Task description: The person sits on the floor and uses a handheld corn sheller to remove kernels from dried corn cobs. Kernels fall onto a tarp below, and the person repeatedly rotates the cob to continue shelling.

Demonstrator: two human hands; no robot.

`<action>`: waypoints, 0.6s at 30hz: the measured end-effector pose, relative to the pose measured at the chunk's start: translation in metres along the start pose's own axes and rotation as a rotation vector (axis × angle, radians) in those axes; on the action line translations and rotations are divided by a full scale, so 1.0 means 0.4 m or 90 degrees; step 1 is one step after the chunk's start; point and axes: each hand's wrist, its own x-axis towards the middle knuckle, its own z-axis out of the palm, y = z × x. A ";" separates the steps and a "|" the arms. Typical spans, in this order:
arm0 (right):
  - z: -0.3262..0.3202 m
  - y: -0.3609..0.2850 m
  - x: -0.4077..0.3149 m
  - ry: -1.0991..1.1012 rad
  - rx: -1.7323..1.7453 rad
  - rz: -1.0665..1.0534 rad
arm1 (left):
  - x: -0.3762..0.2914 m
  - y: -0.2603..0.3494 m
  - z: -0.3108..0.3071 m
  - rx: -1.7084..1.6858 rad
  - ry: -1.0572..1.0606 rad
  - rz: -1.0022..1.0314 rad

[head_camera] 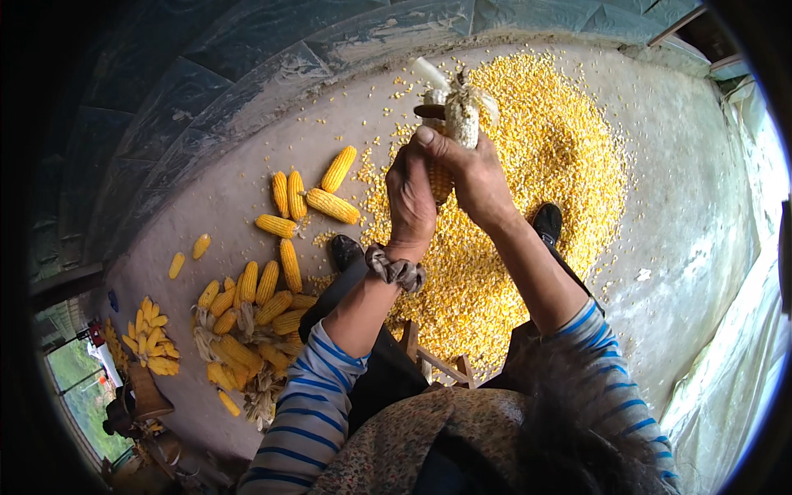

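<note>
In front of me, over a heap of loose corn kernels (557,148), my two hands press close together. My left hand (411,198) is closed around an ear of corn (440,182), whose yellow kernels show between the palms. A whitish stripped corncob (462,122) with dry husk at its far end is gripped by my right hand (479,176), lying against the ear. Beside that cob, a flat dark piece (429,111) and a pale rod-like piece (431,73) stick out; what they belong to is partly hidden.
Several loose ears (333,206) lie left of the heap, with a pile of ears (247,328) nearer my left leg. More corn (150,337) and a basket (148,393) stand farther left. A wooden frame (442,365) shows between my legs. Plastic sheeting (730,352) hangs at right.
</note>
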 end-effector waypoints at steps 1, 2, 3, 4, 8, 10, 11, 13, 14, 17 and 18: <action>-0.003 0.004 0.007 0.022 0.010 -0.025 | -0.004 -0.003 0.002 -0.010 -0.003 -0.023; -0.006 0.008 0.001 0.078 0.026 -0.013 | -0.015 -0.011 0.024 -0.068 0.040 -0.073; -0.014 0.011 0.002 0.086 -0.054 -0.044 | -0.019 -0.013 0.023 -0.105 0.026 -0.162; -0.021 0.013 0.000 0.097 -0.066 -0.046 | -0.020 -0.014 0.020 -0.136 0.012 -0.250; -0.045 0.003 0.014 0.080 -0.097 -0.002 | -0.011 0.014 0.014 -0.235 -0.004 -0.367; -0.064 -0.028 0.013 -0.019 -0.072 0.075 | 0.002 0.036 0.018 -0.228 0.047 -0.368; -0.076 -0.039 0.013 -0.084 -0.062 0.130 | 0.007 0.031 0.011 -0.212 0.039 -0.329; -0.049 -0.032 0.006 -0.105 0.005 0.062 | 0.008 0.009 0.005 -0.086 0.024 -0.210; -0.033 -0.021 0.000 -0.100 -0.015 0.064 | 0.003 -0.004 0.011 -0.026 0.010 -0.075; -0.007 -0.002 -0.017 0.005 -0.114 0.035 | 0.008 -0.064 -0.008 0.044 0.005 -0.102; -0.022 0.021 -0.009 0.067 -0.136 0.000 | 0.000 -0.048 0.013 -0.008 0.031 -0.208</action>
